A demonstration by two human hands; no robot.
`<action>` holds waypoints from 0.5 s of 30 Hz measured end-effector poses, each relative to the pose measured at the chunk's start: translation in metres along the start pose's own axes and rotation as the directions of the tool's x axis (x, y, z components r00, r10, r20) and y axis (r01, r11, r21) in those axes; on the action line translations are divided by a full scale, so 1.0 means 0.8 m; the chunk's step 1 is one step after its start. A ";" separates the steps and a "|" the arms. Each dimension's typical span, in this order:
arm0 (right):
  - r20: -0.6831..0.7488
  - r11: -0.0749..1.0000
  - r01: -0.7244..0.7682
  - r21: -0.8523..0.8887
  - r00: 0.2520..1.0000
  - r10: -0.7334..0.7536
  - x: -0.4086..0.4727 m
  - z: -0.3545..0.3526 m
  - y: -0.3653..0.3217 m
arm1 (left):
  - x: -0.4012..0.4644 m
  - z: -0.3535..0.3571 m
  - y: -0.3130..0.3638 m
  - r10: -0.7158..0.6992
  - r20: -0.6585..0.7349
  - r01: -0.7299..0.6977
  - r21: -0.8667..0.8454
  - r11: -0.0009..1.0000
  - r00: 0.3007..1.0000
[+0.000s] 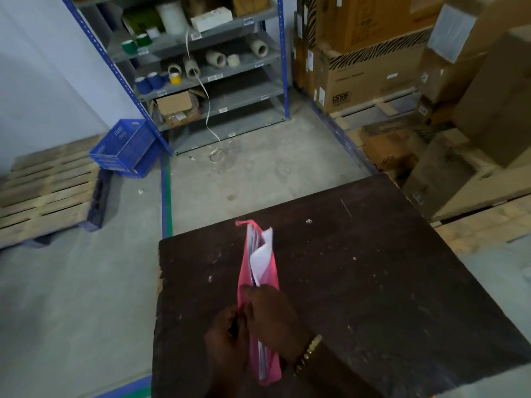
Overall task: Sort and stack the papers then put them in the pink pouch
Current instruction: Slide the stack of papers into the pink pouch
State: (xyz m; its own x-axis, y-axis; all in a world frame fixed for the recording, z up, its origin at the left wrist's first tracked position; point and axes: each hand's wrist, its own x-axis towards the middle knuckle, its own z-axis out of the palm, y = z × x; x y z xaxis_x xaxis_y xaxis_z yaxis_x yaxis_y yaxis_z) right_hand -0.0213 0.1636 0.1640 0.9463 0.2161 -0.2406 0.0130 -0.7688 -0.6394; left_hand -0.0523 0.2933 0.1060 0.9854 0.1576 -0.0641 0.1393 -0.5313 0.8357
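The pink pouch [272, 271] stands on its edge above the dark table [373, 282], its open top facing up toward me. White papers [263, 254] sit inside it, and one sheet's corner pokes out near the far end. My left hand [227, 343] grips the pouch's left side near the bottom of the frame. My right hand [273, 314], a bead bracelet on its wrist, is closed over the pouch's top edge at the middle, fingers on the papers.
A blue metal shelf rack [201, 73] with tape rolls stands ahead. A blue crate [126, 147] and a wooden pallet [48, 191] lie at left on the grey floor. Stacked cardboard boxes [373, 67] fill the right side.
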 end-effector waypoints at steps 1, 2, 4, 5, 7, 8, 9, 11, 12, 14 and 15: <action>0.000 1.000 0.015 -0.010 1.000 -0.015 0.002 0.006 0.005 | 0.003 -0.003 -0.002 -0.018 0.023 0.017 0.015 1.000 1.000; -0.011 1.000 0.014 -0.020 1.000 -0.015 0.003 0.008 0.008 | 0.007 -0.006 -0.004 -0.017 0.024 0.017 0.031 0.999 1.000; -0.073 0.999 0.022 -0.039 0.997 -0.025 0.007 0.006 0.019 | 0.011 -0.010 -0.003 -0.002 0.044 0.000 0.060 0.998 0.999; -0.106 0.999 0.033 -0.040 0.994 -0.038 0.009 0.006 0.024 | 0.011 -0.011 0.000 0.009 0.041 -0.012 0.066 0.998 0.999; -0.162 0.997 0.079 -0.025 0.983 -0.082 0.009 0.003 0.031 | 0.011 -0.015 0.005 0.040 0.013 -0.041 0.077 0.996 0.999; -0.205 0.993 0.118 -0.023 0.971 -0.121 0.009 0.001 0.035 | 0.012 -0.017 0.008 0.037 0.006 -0.037 0.087 0.996 0.999; -0.262 0.988 0.152 -0.027 0.953 -0.154 0.009 -0.001 0.044 | 0.013 -0.019 0.011 0.017 0.009 -0.018 0.087 0.996 1.000; -0.421 0.991 0.117 0.063 0.904 -0.080 0.007 -0.008 0.061 | 0.015 -0.022 0.015 0.013 0.029 -0.014 0.019 1.000 1.000; -0.472 0.977 0.066 0.205 0.881 0.040 0.007 -0.012 0.068 | 0.016 -0.024 0.015 0.012 0.044 -0.012 -0.007 1.000 0.999; -0.346 0.802 -0.059 0.594 0.881 0.322 0.013 -0.023 0.073 | 0.023 -0.025 0.009 -0.019 0.085 0.019 0.003 1.000 0.996; -0.196 0.677 -0.130 0.724 0.903 0.383 0.018 -0.023 0.073 | 0.027 -0.023 0.004 -0.040 0.113 0.038 0.024 0.999 0.993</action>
State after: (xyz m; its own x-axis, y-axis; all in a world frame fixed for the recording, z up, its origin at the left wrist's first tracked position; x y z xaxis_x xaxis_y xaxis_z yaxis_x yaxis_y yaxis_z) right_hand -0.0010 0.1109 0.1368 0.9225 -0.2171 -0.3192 -0.3486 -0.1131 -0.9304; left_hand -0.0321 0.3105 0.1173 0.9837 0.0841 -0.1590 0.1790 -0.5446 0.8194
